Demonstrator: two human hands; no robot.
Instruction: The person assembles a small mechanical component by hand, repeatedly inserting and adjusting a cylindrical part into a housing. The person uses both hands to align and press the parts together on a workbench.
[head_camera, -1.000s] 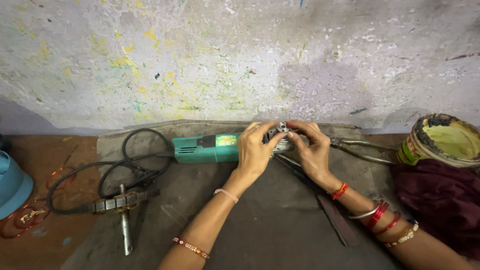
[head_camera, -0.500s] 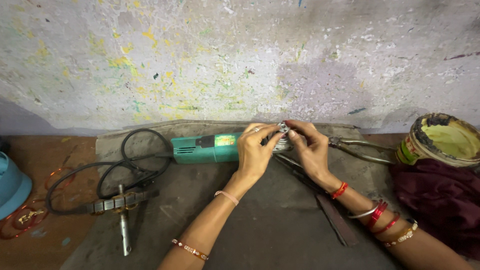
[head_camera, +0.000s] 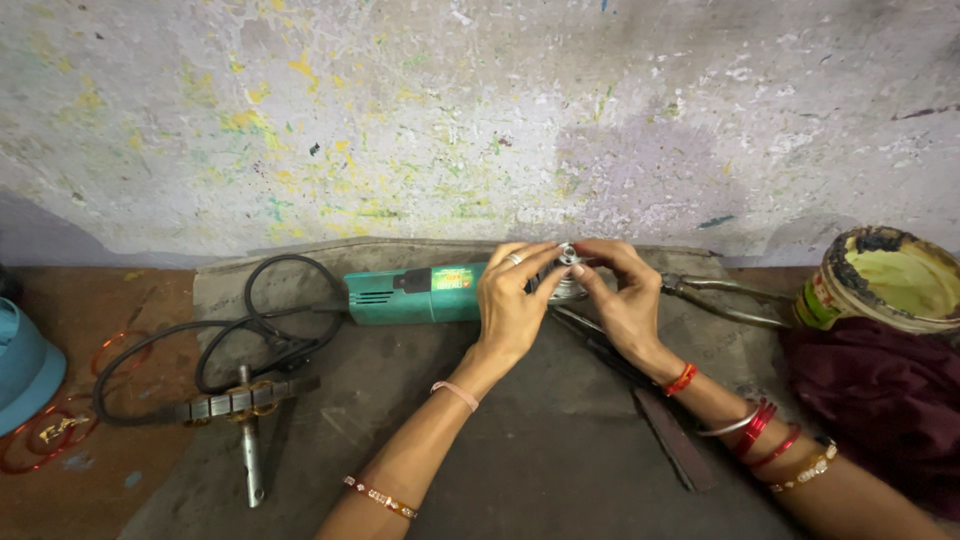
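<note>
**Gripping the grinder head w/ both hands**

Working at the far edge of the grey mat (head_camera: 520, 470) on the worktop, you've got both hands on the metal head (head_camera: 568, 270) of the green angle grinder (head_camera: 420, 293). Your left hand (head_camera: 510, 305) curls over the head from the body side, fingers closed on it – a ring shows on one finger. Your right hand (head_camera: 625, 300) meets it from the other side, fingertips pinched on the small round part at the top of the head. Grinder lies flat, parallel to the paint-flecked wall (head_camera: 480, 110), its black cord (head_camera: 250, 320) looping off to the left. Near the cord – a metal T-shaped tool (head_camera: 245, 410). Pliers (head_camera: 720, 300) lie just right of your right hand, by a paint-crusted tin (head_camera: 885, 280). Dark flat bar (head_camera: 670, 445) sits under your right forearm.
</note>
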